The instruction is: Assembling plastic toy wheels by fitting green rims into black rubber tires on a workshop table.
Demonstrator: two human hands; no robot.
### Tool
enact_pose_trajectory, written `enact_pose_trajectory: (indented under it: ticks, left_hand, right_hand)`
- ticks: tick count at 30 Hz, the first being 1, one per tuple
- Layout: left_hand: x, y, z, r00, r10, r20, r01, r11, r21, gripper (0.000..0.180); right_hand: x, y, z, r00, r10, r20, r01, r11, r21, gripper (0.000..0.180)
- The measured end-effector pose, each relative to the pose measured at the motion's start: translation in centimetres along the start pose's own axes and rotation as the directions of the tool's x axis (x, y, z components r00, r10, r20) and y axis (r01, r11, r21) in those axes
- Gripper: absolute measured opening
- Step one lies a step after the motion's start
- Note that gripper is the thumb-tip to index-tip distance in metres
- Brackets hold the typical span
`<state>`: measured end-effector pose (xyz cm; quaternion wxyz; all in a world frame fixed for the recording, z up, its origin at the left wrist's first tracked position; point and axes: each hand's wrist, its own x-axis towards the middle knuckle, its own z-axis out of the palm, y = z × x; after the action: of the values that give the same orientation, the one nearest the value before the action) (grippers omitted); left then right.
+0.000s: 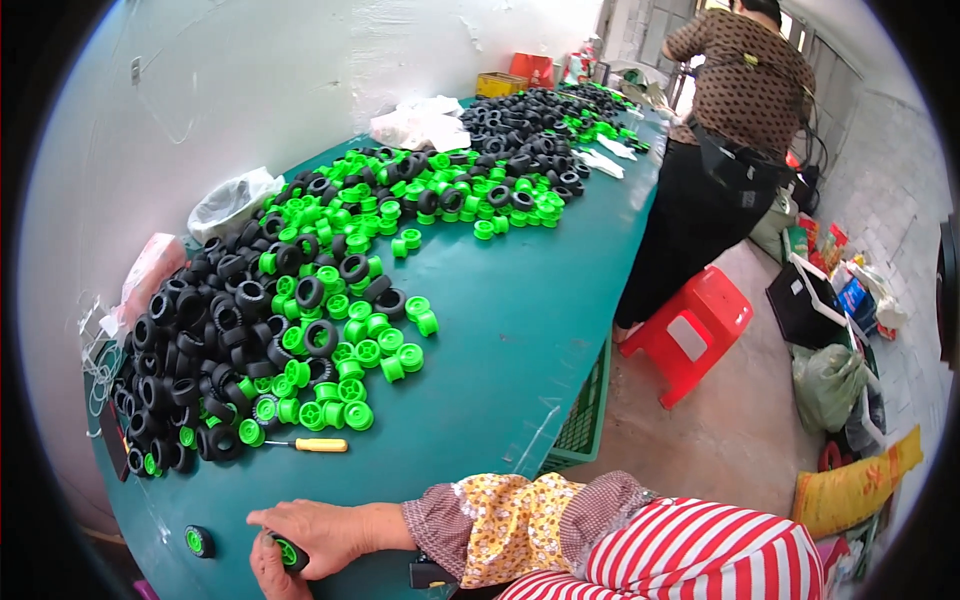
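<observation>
Hands gripping one wheel, one screwdriver

A long teal table runs from the lower left of the frame to the upper middle. On it lie heaps of black tyres and green wheel hubs along its left side, a yellow-handled screwdriver at lower left, one assembled wheel near the bottom edge, and white plastic bags at upper middle.

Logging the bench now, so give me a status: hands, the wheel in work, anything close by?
Both hands together on one black tyre with green hub. A finished wheel lies just left. Yellow-handled screwdriver lies ahead.
</observation>
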<state>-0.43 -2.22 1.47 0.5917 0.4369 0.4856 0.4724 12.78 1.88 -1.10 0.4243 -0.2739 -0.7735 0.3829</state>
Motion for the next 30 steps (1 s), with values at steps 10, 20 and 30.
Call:
enact_pose_trajectory:
  ticks: [10, 20, 30]
  left_hand:
    - [-0.1, -0.6, -0.7, 0.985, -0.037, 0.166, 0.068, 0.98, -0.184, 0.035]
    - [-0.2, -2.4, -3.5, 0.985, -0.068, 0.158, 0.1, 0.974, -0.203, 0.039]
    - [-0.8, -2.0, -0.4, 0.98, -0.014, 0.197, 0.092, 0.915, -0.393, 0.047]
  right_hand:
    - [0.2, -0.3, -0.5, 0.986, 0.025, -0.165, -0.044, 0.993, -0.113, 0.044]
    - [0.4, -0.3, -1.8, 0.966, 0.008, 0.259, -0.069, 0.972, 0.226, 0.047]
    - [0.3, 0.1, 0.3, 0.999, 0.014, -0.032, -0.013, 1.0, 0.022, 0.03]
